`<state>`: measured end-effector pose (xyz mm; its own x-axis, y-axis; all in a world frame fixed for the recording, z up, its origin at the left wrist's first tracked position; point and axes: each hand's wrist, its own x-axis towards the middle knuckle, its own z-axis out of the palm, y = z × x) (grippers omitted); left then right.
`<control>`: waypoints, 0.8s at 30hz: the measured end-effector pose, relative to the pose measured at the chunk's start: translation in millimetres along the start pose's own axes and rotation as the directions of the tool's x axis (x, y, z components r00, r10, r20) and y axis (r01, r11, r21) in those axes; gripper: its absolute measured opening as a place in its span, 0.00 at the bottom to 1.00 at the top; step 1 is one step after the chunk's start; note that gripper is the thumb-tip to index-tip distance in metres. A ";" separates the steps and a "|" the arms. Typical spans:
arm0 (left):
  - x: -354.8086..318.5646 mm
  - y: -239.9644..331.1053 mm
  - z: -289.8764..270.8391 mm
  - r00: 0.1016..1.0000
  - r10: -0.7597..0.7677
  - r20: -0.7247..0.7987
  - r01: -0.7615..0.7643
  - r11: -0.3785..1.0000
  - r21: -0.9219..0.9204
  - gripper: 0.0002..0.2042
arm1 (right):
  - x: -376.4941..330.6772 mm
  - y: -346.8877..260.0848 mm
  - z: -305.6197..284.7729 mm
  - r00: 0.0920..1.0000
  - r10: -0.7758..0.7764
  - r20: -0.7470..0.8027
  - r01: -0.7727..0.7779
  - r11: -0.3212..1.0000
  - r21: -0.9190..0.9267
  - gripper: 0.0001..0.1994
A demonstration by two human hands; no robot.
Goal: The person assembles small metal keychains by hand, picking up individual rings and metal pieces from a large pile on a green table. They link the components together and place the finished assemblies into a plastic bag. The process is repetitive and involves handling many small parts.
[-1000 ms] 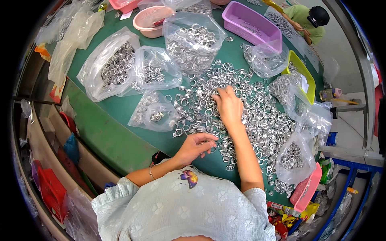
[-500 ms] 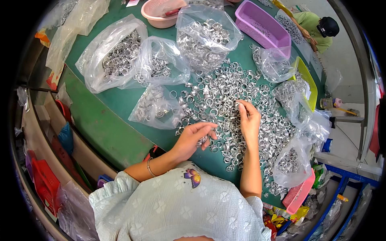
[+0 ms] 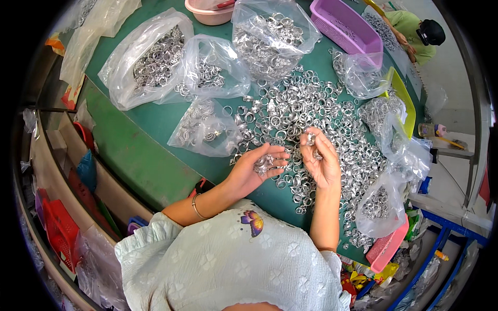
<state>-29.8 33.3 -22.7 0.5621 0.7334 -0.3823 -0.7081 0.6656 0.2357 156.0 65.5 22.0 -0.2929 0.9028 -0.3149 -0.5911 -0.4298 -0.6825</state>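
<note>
A broad heap of loose silver-coloured rings (image 3: 295, 103) covers the middle of the green table. My left hand (image 3: 244, 173) is cupped beside the heap's near-left edge, with several silver rings (image 3: 263, 164) resting in its palm. Just to its right, my right hand (image 3: 326, 168) is raised over the heap, pinching a silver ring (image 3: 311, 139) between thumb and fingertips. A second bit of metal shows lower in that hand, partly hidden by the fingers. The two hands are apart, fingertips facing each other.
Clear plastic bags of rings stand left (image 3: 205, 129), far left (image 3: 155, 62), far middle (image 3: 270, 46) and right (image 3: 376, 205). A purple basket (image 3: 347, 26), a yellow-green tray (image 3: 402, 96) and a pink tray (image 3: 386, 251) line the right side. A person in green (image 3: 412, 33) sits beyond.
My right hand has come up from the heap and turned, now showing a ring at its fingertips. My left hand has turned palm up and opened somewhat, exposing the rings in it.
</note>
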 end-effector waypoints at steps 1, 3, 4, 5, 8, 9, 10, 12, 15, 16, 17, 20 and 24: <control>0.7 0.2 -0.1 1.000 -0.010 0.021 0.011 0.999 -0.044 0.19 | -2.6 -0.1 -0.2 1.000 0.014 -0.008 -0.014 1.000 0.020 0.12; -0.3 1.9 1.8 0.999 -0.014 0.047 0.018 0.996 -0.083 0.21 | -6.9 1.9 0.4 0.998 0.039 -0.046 -0.037 0.998 0.047 0.13; 0.3 2.4 1.7 0.997 -0.019 0.081 0.029 0.992 -0.124 0.21 | -8.5 4.1 1.6 0.996 0.049 -0.078 -0.045 0.998 0.054 0.14; 0.4 2.4 1.6 0.993 -0.022 0.114 0.040 0.986 -0.164 0.21 | -9.5 5.4 2.0 0.992 0.060 -0.108 -0.053 0.997 0.061 0.14; 1.9 -1.1 -1.5 0.990 -0.011 0.142 0.043 0.974 -0.221 0.21 | -11.2 11.2 -0.6 0.993 0.063 -0.105 -0.044 0.985 0.170 0.16; 1.4 -0.7 0.3 0.993 -0.015 0.114 0.036 0.982 -0.187 0.21 | -11.3 13.3 -2.3 0.990 0.065 -0.127 -0.038 0.979 0.201 0.17; -0.1 0.2 3.6 0.996 -0.018 0.085 0.030 0.988 -0.152 0.22 | -10.9 14.7 -5.7 0.996 0.067 -0.054 -0.050 0.962 0.270 0.19; -1.6 1.5 7.5 0.999 -0.012 0.052 0.017 0.996 -0.093 0.22 | -11.7 15.9 -5.0 0.997 0.059 -0.048 -0.041 0.948 0.315 0.20; -2.0 1.8 7.9 0.998 0.009 0.069 -0.004 0.997 -0.072 0.22 | -13.1 17.2 -6.7 0.998 0.048 -0.032 -0.034 0.933 0.358 0.22; -1.4 1.4 5.9 0.996 0.015 0.091 -0.006 0.995 -0.098 0.21 | -13.7 16.8 -5.9 0.998 0.045 -0.032 -0.030 0.933 0.360 0.22; -1.0 1.3 5.0 0.993 0.022 0.113 -0.008 0.992 -0.123 0.21 | -14.3 16.3 -4.7 0.999 0.041 -0.033 -0.027 0.932 0.361 0.22; -2.2 2.7 7.3 0.993 0.024 0.119 -0.005 0.987 -0.162 0.22 | -15.7 14.7 0.3 0.999 0.026 -0.043 -0.007 0.921 0.390 0.20; -1.2 0.8 7.3 0.992 0.023 0.122 0.008 0.968 -0.249 0.23 | -20.1 16.1 4.3 0.995 -0.045 -0.092 0.061 0.983 0.175 0.18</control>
<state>-27.9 34.0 -15.5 0.5936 0.7599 -0.2649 -0.7877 0.6160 0.0022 149.1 40.4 20.1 -0.1957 0.9189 -0.3426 -0.7302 -0.3697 -0.5745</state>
